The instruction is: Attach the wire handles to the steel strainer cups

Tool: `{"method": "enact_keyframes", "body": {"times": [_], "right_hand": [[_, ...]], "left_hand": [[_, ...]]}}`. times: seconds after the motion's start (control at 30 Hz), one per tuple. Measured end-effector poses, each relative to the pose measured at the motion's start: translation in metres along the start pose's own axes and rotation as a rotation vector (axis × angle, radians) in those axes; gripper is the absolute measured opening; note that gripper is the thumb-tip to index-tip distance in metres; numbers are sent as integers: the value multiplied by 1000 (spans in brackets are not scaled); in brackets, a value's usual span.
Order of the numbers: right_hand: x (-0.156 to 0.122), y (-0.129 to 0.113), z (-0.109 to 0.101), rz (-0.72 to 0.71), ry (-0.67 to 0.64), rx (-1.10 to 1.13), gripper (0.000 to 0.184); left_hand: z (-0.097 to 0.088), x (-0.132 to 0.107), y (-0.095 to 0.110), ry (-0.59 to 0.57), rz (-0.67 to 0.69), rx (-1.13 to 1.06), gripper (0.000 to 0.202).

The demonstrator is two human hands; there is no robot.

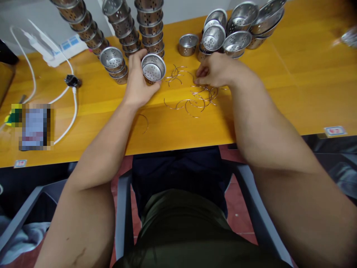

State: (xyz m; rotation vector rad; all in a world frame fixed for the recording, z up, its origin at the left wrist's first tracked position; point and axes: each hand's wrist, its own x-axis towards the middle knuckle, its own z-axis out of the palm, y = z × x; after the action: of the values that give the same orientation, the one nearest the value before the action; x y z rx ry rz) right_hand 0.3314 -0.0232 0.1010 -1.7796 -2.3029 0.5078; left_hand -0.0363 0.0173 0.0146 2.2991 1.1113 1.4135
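Holding a small metal cup (154, 67) in the left hand (138, 82), with fingers round its far left side, thumb along its near edge and mouth upward. Dotted with holes, and held over the wooden table (267, 108); cannot tell of contact below. To the right of the cup, the right hand (215, 70) at the edge of a loose scatter of curved wires (205, 97), thumb and fingertips drawn narrowly together; cannot tell of any wire caught between them. Nearer than the cup, beside the left forearm, a single wire (148, 123). Behind the cup, tall stacks of cups (151, 28); behind and to the right of it, a lone cup (188, 45) and wider bowls (237, 44).

Likely light and stiff for the cup, perhaps slippery on the smooth wall; best held round the side, below the rim. Wires probably very light, springy and quick to tangle; best pinched at a free end.
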Motion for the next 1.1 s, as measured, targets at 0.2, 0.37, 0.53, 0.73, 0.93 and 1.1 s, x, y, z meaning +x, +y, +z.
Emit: {"method": "enact_keyframes", "body": {"times": [0.2, 0.37, 0.53, 0.73, 0.93, 1.1], "right_hand": [[1, 17, -2, -86, -89, 241, 31], [0, 17, -5, -69, -176, 139, 29], [-5, -1, -2, -125, -137, 12, 41], [-9, -9, -4, -134, -127, 100, 45], [-15, -9, -8, -130, -104, 244, 39], [-18, -16, -8, -147, 74, 284, 33]], "left_hand": [[8, -3, 1, -28, -24, -43, 94], [13, -3, 1, -39, -81, -83, 94], [14, -6, 1, -39, -33, -54, 102], [11, -5, 1, -36, -19, -26, 101], [9, -4, 12, -36, -49, -61, 100], [11, 1, 26, -38, -101, -151, 103]]}}
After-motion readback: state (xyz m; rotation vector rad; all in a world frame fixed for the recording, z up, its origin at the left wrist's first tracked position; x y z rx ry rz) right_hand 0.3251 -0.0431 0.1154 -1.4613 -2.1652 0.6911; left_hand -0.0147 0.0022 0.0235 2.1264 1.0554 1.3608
